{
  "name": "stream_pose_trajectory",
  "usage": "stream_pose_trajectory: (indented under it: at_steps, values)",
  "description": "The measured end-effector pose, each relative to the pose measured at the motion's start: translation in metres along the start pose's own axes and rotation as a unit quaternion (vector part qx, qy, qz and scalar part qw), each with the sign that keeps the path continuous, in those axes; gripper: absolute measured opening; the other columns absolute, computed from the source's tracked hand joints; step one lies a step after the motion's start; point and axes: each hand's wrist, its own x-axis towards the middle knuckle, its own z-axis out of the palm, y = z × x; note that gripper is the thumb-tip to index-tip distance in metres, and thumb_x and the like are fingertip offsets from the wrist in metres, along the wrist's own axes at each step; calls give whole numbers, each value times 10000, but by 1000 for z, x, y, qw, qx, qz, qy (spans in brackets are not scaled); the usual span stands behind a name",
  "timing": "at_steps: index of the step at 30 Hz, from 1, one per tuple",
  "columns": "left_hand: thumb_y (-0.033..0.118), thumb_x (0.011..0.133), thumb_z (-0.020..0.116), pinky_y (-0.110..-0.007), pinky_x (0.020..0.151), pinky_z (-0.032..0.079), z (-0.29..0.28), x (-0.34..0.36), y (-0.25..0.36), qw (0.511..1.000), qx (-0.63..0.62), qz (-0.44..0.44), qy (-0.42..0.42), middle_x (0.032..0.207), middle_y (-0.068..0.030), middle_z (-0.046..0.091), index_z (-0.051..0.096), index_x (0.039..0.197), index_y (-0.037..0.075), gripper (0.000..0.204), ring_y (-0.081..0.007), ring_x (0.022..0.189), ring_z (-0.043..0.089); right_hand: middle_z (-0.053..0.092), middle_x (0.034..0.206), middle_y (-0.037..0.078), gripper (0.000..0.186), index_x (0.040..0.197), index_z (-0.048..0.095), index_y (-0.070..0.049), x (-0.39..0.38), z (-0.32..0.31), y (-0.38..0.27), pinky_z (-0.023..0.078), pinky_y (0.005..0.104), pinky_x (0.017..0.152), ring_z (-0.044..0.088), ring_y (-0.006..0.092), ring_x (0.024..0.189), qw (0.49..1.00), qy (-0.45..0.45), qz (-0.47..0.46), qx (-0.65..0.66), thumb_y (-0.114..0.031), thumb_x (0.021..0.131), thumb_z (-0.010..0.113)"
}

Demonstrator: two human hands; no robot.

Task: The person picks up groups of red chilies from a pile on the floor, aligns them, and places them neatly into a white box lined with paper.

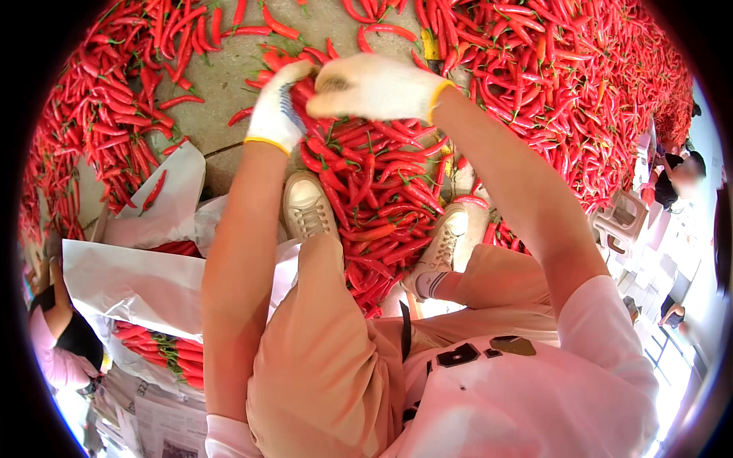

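My left hand (276,107), in a white knit glove with blue palm grip, is closed around red chillies (301,91) above the pile between my shoes. Close beside it my right hand (366,91), gloved likewise and blurred, has its fingers curled in at the same chillies; what they hold is hidden. Beneath both hands a long heap of glossy red chillies (370,214) with green stems runs down between my cream shoes (309,214).
Loose chillies (107,107) cover the left floor; a bigger mound (550,91) fills the right. Paper-wrapped chillies (160,351) lie by my left leg. A plastic stool (618,221) stands at right. Other people (65,328) are at both edges.
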Motion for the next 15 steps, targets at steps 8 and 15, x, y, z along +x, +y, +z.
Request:
stream_pose_trajectory:
  at_steps: [8, 15]
  values:
    - [137, 859, 826, -625, 969, 597, -93, 21, 51, 988, -136, 43, 54, 1144, -134, 688, 654, 1135, 72, 331, -354, 1099, 663, 689, 1151, 220, 291, 1119, 707, -72, -66, 87, 94, 554, 517, 953, 679, 431, 1084, 972, 190, 99, -99, -274, 911, 698]
    - [173, 879, 809, -567, 959, 599, -126, 12, 32, 980, -125, 92, 124, 1158, -99, 712, 674, 1127, 87, 295, -333, 1062, 673, 722, 1032, 261, 351, 1125, 739, -38, -37, 94, 100, 552, 517, 943, 707, 438, 1012, 974, 138, 168, 66, -292, 883, 752]
